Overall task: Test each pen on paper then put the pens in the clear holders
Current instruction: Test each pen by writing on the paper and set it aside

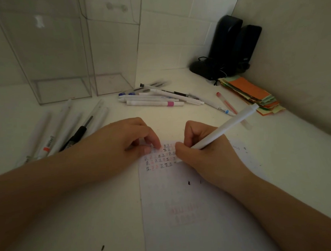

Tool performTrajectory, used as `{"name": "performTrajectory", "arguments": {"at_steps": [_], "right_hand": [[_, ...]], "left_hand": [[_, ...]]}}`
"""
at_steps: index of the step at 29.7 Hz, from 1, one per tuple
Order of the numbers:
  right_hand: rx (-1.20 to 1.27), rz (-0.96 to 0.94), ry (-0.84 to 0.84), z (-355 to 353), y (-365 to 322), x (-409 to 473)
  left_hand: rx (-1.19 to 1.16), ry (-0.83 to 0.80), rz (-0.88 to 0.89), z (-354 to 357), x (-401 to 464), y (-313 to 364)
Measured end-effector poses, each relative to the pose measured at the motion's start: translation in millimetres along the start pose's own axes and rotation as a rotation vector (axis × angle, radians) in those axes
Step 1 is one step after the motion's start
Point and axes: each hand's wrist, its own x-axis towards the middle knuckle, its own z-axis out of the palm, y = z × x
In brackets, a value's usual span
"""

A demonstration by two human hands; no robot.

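Observation:
My right hand (201, 148) grips a white pen (231, 124), its tip down on the white paper (193, 209) among rows of small black, red and blue marks. The pen's tip is hidden by my fingers. My left hand (127, 140) presses its fingertips on the paper's upper left corner and holds nothing. Two tall clear holders (50, 60) (112, 51) stand at the back left and look empty. Several pens lie in a pile (156, 100) behind my hands, and several more lie on the left (64, 128).
A red-capped pen (226, 103) lies to the right of the pile. A stack of coloured paper slips (254, 95) sits at the right by the wall. Two black speakers (231, 44) with a cable stand in the back corner. Walls close the back and right.

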Motion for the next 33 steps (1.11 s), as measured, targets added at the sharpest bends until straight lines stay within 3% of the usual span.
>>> {"name": "performTrajectory", "arguments": {"at_steps": [26, 33], "right_hand": [[-0.029, -0.023, -0.044, -3, 1, 0], [0.232, 0.078, 0.042, -7, -10, 2]], "left_hand": [[0.009, -0.010, -0.013, -1, -1, 2], [0.052, 0.029, 0.002, -1, -2, 2]]}}
